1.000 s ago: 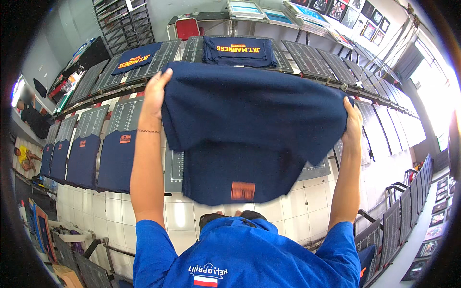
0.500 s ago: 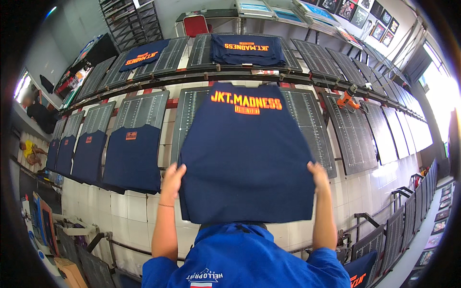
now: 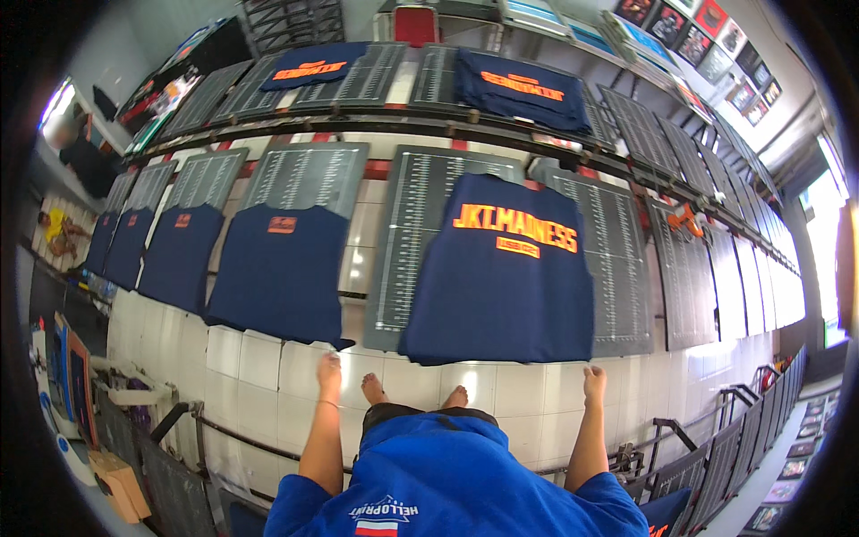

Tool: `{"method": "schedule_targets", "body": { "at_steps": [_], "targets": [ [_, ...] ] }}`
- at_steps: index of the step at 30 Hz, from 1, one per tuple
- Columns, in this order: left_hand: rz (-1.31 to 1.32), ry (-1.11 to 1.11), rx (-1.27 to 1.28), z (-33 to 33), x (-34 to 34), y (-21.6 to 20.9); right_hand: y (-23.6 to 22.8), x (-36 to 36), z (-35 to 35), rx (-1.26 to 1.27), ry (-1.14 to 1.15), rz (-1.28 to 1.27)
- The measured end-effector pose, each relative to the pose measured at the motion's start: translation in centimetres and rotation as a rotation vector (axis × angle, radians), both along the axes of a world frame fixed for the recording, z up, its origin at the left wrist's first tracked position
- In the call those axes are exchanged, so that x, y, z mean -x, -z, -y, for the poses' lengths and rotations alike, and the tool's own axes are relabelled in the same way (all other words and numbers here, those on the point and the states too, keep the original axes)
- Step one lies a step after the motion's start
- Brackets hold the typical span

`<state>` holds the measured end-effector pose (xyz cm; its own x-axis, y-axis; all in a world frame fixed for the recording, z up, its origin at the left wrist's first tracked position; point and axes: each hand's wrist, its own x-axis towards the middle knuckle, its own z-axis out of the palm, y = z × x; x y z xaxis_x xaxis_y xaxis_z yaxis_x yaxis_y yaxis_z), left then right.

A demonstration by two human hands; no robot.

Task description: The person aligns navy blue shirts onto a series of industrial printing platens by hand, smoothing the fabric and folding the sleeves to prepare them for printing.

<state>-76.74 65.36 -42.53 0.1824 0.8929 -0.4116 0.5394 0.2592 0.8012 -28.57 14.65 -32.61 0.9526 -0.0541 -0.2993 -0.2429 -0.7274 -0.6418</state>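
Left hand: our left hand (image 3: 329,371) is just beside the lower right corner of the left shirt (image 3: 277,264), arm stretched forward.
Right hand: our right hand (image 3: 594,385) is just below the right corner of the shirt (image 3: 501,300), its fingers drawn in toward one another.
Grip: both hands are small and soft in this view, so we cannot tell whether either is pinching cloth.
Shirt: navy, sleeveless in outline, spread in front of us with its neck away and its hem toward us; bold orange lettering (image 3: 514,228) runs across the top, with a small orange box of print beneath.
Boards: the shirt overlaps the left board (image 3: 400,224) and the right board (image 3: 626,277), both dark grey with white ruler marks.
Left row: beyond the left shirt we see three more navy shirts (image 3: 183,259), each on its own board, with a small orange patch near the neck.
Below: our bare feet (image 3: 373,388) stand on pale floor tiles (image 3: 519,394).
Back row: a folded stack (image 3: 528,94) and another printed shirt (image 3: 313,69) lie on boards.
Right side: an orange tool (image 3: 686,221) sits among the boards.
Far edge: a red chair (image 3: 416,25) stands behind the back row.
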Motion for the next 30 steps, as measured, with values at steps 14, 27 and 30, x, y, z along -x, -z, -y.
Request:
{"method": "schedule_targets", "body": {
  "at_steps": [14, 27, 30],
  "targets": [
    [0.111, -0.216, -0.009, -28.5, 28.4, -7.1, -12.3, 32.5, -47.0, -0.141, -1.435, -0.295],
    [0.752, 0.521, -0.053, -21.7, 14.9, -27.0, -17.6, 48.4, -59.9, -0.761, -1.224, -0.726],
    [0.474, 0.483, 0.428, -19.0, 11.0, -21.6, -27.0, 41.5, -55.1, -0.850, -1.022, -0.716]
  ]
}}
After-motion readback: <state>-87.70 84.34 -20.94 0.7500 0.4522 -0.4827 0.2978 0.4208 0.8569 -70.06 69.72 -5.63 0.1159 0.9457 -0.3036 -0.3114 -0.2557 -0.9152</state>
